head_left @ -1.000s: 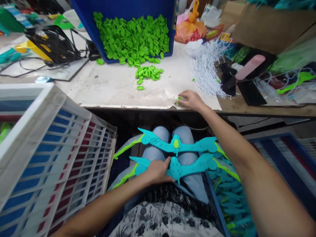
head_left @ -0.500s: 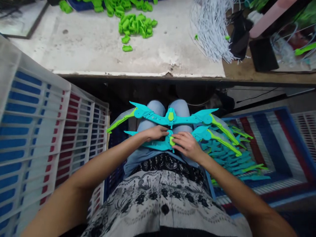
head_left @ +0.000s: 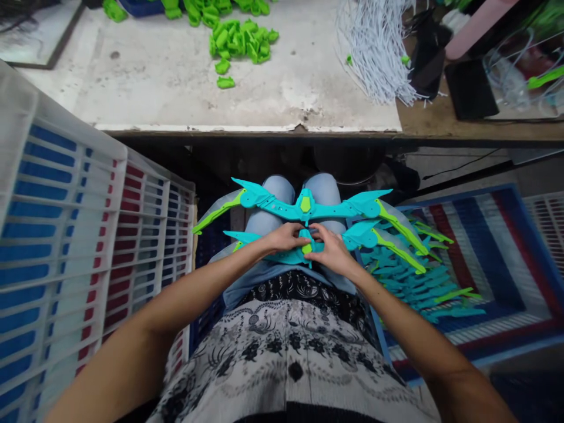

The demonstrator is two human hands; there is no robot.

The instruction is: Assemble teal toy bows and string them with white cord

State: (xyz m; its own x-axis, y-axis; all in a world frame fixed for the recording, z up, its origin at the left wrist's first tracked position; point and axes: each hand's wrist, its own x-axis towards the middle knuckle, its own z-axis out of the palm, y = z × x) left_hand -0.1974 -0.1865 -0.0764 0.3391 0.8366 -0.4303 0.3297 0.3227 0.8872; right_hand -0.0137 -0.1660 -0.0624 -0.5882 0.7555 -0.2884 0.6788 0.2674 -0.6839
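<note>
The left hand and the right hand met at the middle of the nearer bow, a teal plastic toy piece that lay crosswise on the person's lap, below the near edge of the desk. The left fingers were closed over the bow's centre from the left. The right fingers were pinched on a small green cap that sat at that centre.

The bow looked light and stiff, a thin moulded part with long limbs and lime-green tips. The limbs would likely flex or snap if levered, so the thick centre was the safest place to hold it. The cap was tiny and smooth and could easily slip from the fingers.

A farther bow, with its own green centre piece already in place, lay across the knees just beyond the first, close to it but apart from the hands.

Room was tight. A white crate stood close at the left, and a blue crate piled with more teal parts stood at the right, touching the bow's tips. On the desk, loose green pieces lay toward the far edge and a bundle of white strands toward the right edge, with bare desk between them and the near edge.
</note>
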